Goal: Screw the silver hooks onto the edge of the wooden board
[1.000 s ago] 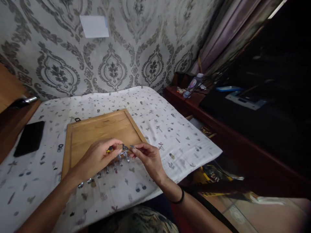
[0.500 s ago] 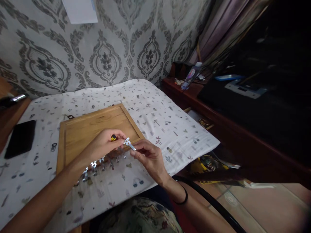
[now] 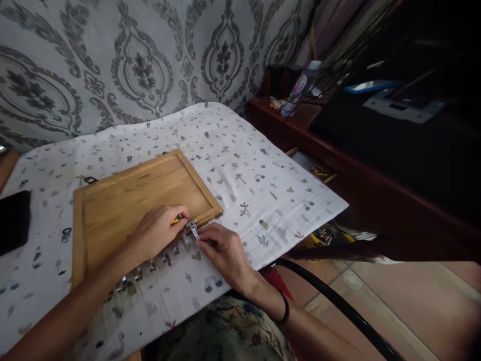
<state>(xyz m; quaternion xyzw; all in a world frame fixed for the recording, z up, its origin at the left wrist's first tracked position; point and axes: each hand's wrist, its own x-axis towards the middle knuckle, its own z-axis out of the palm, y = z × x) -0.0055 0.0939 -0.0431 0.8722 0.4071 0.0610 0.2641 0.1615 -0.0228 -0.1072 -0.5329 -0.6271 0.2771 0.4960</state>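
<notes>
My right hand (image 3: 223, 249) pinches a small silver metal hook (image 3: 193, 229) between thumb and fingertips, at the near right edge of the wooden board (image 3: 146, 183). My left hand (image 3: 161, 228) is curled over that same edge, just left of the hook. A small yellow-and-black object (image 3: 177, 219) shows between its fingers; most of it is hidden, so its kind is unclear. Along the board's near edge, partly behind my left forearm, stands a row of several metal hooks (image 3: 152, 264). The board lies flat on a white patterned cloth (image 3: 240, 165).
A dark phone-like slab (image 3: 15, 220) lies at the left. On the right, a dark red wooden desk (image 3: 259, 113) carries a bottle (image 3: 300, 89). Its drawer (image 3: 311, 168) is partly open. A black curved bar (image 3: 330, 296) runs beside my right forearm.
The hook in my right hand has come down to the board's edge. My left fingers have moved off it and curl beside it. The view has tilted down and shifted.
</notes>
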